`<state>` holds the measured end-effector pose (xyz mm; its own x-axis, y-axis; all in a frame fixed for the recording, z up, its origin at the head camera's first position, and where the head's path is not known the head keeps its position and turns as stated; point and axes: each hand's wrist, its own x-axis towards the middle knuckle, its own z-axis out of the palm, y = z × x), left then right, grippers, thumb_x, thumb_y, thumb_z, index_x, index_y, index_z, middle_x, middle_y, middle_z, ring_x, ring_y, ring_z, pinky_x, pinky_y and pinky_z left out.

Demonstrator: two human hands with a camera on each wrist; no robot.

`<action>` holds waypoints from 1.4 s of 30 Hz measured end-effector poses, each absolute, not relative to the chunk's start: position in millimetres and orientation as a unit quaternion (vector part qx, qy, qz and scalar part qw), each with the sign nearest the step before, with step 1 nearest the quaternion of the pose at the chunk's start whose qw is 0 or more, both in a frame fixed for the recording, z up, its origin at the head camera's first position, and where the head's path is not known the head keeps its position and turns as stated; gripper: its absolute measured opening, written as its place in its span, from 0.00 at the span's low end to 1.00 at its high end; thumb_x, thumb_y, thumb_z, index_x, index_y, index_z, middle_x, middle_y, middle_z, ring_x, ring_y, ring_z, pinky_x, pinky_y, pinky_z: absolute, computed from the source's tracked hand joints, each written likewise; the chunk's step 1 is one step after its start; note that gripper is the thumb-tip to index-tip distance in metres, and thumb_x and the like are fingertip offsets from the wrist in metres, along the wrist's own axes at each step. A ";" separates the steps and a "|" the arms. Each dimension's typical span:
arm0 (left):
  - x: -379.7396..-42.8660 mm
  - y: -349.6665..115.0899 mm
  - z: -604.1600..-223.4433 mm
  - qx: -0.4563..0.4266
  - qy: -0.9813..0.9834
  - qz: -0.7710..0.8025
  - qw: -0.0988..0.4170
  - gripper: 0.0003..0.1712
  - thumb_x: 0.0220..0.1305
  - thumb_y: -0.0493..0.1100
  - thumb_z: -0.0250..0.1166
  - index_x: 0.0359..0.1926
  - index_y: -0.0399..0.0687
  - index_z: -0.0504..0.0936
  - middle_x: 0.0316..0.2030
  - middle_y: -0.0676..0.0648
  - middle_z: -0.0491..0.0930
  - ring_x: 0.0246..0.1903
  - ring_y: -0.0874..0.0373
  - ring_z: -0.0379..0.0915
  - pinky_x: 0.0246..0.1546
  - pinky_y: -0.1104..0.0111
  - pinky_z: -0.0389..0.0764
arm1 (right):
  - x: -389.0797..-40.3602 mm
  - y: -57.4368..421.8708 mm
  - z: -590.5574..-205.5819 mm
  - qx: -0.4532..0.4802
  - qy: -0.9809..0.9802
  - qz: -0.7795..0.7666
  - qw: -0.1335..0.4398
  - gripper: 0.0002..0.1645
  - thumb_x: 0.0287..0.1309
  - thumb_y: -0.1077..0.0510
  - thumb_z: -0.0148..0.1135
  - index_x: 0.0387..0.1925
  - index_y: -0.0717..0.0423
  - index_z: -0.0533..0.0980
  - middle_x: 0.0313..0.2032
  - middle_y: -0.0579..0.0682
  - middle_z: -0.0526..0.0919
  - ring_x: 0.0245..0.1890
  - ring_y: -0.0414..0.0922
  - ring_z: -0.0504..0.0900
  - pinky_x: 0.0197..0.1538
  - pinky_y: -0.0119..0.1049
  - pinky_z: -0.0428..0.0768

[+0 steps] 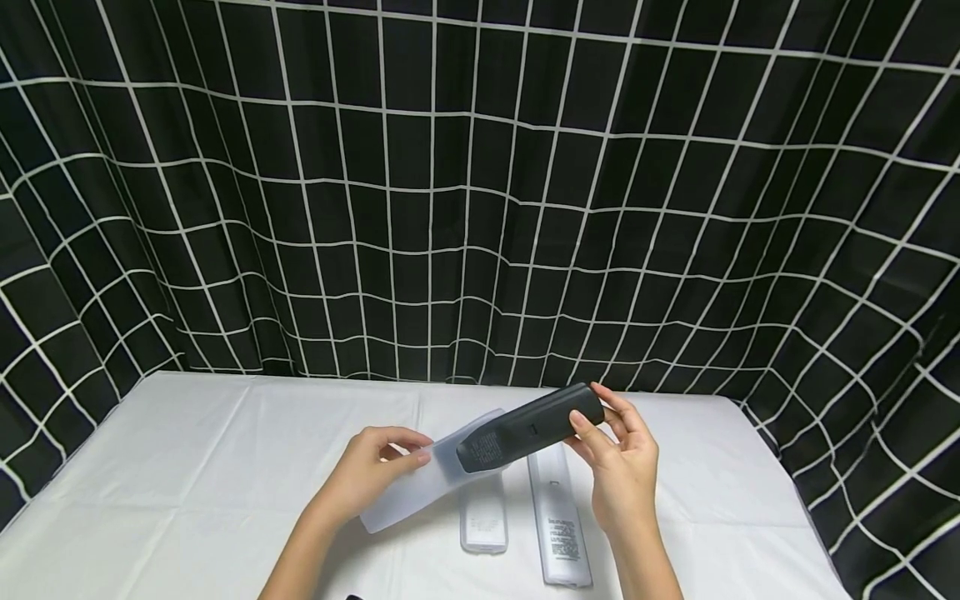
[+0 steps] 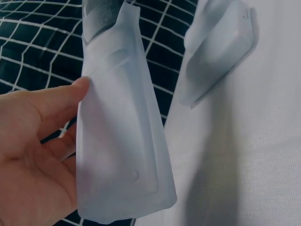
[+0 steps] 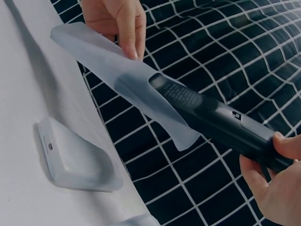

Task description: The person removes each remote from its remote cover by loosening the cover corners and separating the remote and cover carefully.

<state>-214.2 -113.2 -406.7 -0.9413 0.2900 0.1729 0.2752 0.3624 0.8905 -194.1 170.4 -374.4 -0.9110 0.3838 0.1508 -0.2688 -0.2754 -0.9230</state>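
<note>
A black remote control (image 1: 536, 425) is held up over the table, its back with small print and a battery-cover latch facing up. My right hand (image 1: 624, 454) pinches its far end between thumb and fingers. The other end sits inside the mouth of a translucent, frosted sleeve (image 1: 427, 492). My left hand (image 1: 375, 467) pinches that sleeve along its edge, thumb on top, as the left wrist view also shows. Most of the sleeve (image 2: 117, 141) below the remote hangs flat. In the right wrist view the sleeve's open flap (image 3: 183, 134) spreads beside the remote.
Two more remotes in frosted sleeves lie on the white table (image 1: 225, 467): a shorter one (image 1: 483, 521) below the held sleeve, and a longer one (image 1: 561, 525) to its right. A small dark object (image 1: 354, 597) shows at the bottom edge. A black curtain with white grid lines (image 1: 465, 192) hangs behind.
</note>
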 end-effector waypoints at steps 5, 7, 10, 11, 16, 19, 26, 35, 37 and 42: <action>-214.5 -112.6 -407.3 0.180 0.813 0.553 0.014 0.13 0.68 0.38 0.71 0.49 0.33 0.88 0.43 0.39 0.89 0.33 0.61 0.80 0.33 0.72 0.78 | -194.7 171.6 -375.0 -0.050 -0.566 0.798 0.201 0.25 0.64 0.78 0.63 0.59 0.59 0.81 0.47 0.48 0.83 0.38 0.40 0.87 0.45 0.37 0.90; -215.0 -112.7 -408.2 0.184 0.808 0.560 0.016 0.13 0.67 0.37 0.71 0.48 0.31 0.88 0.41 0.39 0.89 0.31 0.63 0.79 0.31 0.72 0.77 | -195.0 172.3 -375.2 -0.048 -0.567 0.798 0.197 0.25 0.64 0.78 0.63 0.59 0.59 0.81 0.47 0.48 0.83 0.38 0.40 0.87 0.45 0.37 0.90; -215.7 -113.2 -408.7 0.192 0.801 0.566 0.020 0.13 0.67 0.36 0.71 0.48 0.30 0.87 0.38 0.39 0.88 0.29 0.64 0.78 0.29 0.73 0.77 | -195.4 173.6 -375.4 -0.048 -0.566 0.800 0.193 0.25 0.64 0.78 0.63 0.60 0.60 0.80 0.47 0.48 0.83 0.38 0.40 0.88 0.44 0.37 0.91; -215.9 -113.2 -408.8 0.193 0.800 0.567 0.020 0.12 0.67 0.36 0.71 0.47 0.30 0.87 0.37 0.39 0.88 0.29 0.64 0.78 0.29 0.73 0.77 | -195.5 174.1 -375.4 -0.049 -0.566 0.801 0.192 0.25 0.65 0.77 0.63 0.61 0.60 0.80 0.47 0.49 0.84 0.38 0.41 0.88 0.44 0.37 0.90; -215.7 -113.9 -407.5 0.199 0.795 0.572 0.022 0.12 0.67 0.36 0.71 0.47 0.31 0.87 0.36 0.40 0.87 0.28 0.63 0.77 0.28 0.72 0.78 | -195.8 175.9 -374.8 -0.056 -0.560 0.804 0.192 0.25 0.64 0.78 0.63 0.60 0.59 0.80 0.46 0.48 0.85 0.37 0.41 0.89 0.44 0.37 0.91; -215.5 -114.9 -406.6 0.198 0.792 0.577 0.023 0.12 0.67 0.35 0.71 0.47 0.31 0.88 0.36 0.40 0.87 0.27 0.63 0.77 0.28 0.72 0.78 | -195.8 175.7 -374.6 -0.059 -0.557 0.805 0.195 0.25 0.64 0.78 0.64 0.58 0.58 0.80 0.45 0.49 0.85 0.37 0.41 0.88 0.44 0.37 0.91; -216.1 -117.6 -405.2 0.191 0.793 0.579 0.022 0.11 0.67 0.34 0.71 0.47 0.30 0.88 0.37 0.40 0.87 0.27 0.63 0.77 0.28 0.72 0.79 | -195.4 176.1 -372.9 -0.063 -0.556 0.801 0.214 0.23 0.64 0.77 0.64 0.58 0.61 0.79 0.45 0.49 0.85 0.35 0.41 0.89 0.44 0.38 0.91; -215.0 -121.4 -404.1 0.183 0.799 0.573 0.027 0.12 0.67 0.35 0.71 0.48 0.31 0.87 0.38 0.40 0.87 0.27 0.62 0.77 0.29 0.72 0.80 | -195.5 178.1 -370.6 -0.063 -0.550 0.802 0.224 0.24 0.64 0.76 0.65 0.60 0.62 0.78 0.46 0.50 0.85 0.36 0.41 0.89 0.45 0.37 0.90; -214.5 -123.3 -403.8 0.181 0.800 0.571 0.025 0.12 0.67 0.35 0.71 0.48 0.31 0.88 0.38 0.40 0.87 0.27 0.62 0.77 0.29 0.72 0.79 | -195.7 179.0 -369.9 -0.063 -0.545 0.804 0.230 0.24 0.64 0.77 0.65 0.59 0.61 0.79 0.46 0.50 0.85 0.36 0.42 0.89 0.45 0.37 0.90; -213.6 -126.3 -402.8 0.184 0.803 0.566 0.026 0.12 0.68 0.36 0.70 0.48 0.31 0.87 0.40 0.39 0.87 0.28 0.60 0.78 0.30 0.72 0.80 | -196.0 180.7 -368.8 -0.060 -0.534 0.809 0.237 0.25 0.63 0.77 0.65 0.60 0.63 0.79 0.45 0.50 0.86 0.36 0.42 0.89 0.44 0.38 0.91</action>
<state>-213.6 -126.3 -402.8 -0.9307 0.3253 0.1674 0.2670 0.2912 0.9186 -196.0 180.7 -368.8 -0.8807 0.4472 0.1562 -0.3192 -0.3165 -0.8933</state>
